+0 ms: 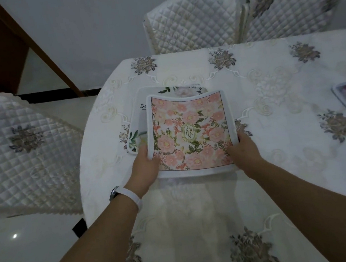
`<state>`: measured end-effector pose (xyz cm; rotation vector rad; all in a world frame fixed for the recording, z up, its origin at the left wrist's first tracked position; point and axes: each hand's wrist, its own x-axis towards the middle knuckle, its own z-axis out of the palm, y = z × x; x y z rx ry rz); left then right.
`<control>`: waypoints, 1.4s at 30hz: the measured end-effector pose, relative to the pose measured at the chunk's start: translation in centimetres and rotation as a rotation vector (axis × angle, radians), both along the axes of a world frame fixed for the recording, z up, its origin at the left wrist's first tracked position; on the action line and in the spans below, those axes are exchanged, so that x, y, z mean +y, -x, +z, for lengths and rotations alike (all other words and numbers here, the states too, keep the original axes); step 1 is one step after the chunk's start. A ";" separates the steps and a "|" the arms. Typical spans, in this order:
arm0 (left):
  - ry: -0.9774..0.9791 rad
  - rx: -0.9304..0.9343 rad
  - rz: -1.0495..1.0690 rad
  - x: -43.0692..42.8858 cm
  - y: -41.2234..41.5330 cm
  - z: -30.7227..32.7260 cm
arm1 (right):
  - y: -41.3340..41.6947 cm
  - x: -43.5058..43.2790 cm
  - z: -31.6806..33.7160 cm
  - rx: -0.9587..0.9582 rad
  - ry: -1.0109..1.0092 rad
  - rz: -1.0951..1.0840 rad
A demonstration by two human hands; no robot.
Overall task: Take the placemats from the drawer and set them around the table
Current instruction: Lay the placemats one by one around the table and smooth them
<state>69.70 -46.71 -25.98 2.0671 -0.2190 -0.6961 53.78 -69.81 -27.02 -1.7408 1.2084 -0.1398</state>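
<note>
Bowing pink floral placemat (189, 129), white-bordered

pink placemat (190, 129): "garden"; white placemat (139, 115): "be".

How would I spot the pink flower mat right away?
Look at the table with the white embroidered cloth, near its rounded end. There the left hand and right hand hold the pink floral placemat over a white leafy placemat. Only it is covered in pink blooms, with a gold oval reading GARDEN in its middle.

Dim cool light, floor (14, 236) glare spot, blurred chairs (291, 7), wide-angle edge bending
</note>
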 end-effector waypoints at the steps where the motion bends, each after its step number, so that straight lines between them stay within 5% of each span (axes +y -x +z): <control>1: -0.001 -0.008 0.002 0.0 0.7 0.3 | 0.7 -0.1 0.2 -0.001 0.004 -0.004; 14: 0.087 -0.043 -0.009 0.0 8.3 3.3 | 8.6 0.3 2.6 -0.034 0.077 -0.065; 26: 0.146 0.003 -0.182 -0.9 14.7 2.3 | 18.7 1.0 3.9 0.152 0.263 -0.098; 34: 0.156 0.061 -0.432 -3.5 20.8 2.5 | 25.8 -2.1 4.5 0.247 0.339 -0.093; 42: 0.085 0.053 -0.420 -8.6 28.4 1.4 | 33.6 -7.0 2.5 0.251 0.278 -0.108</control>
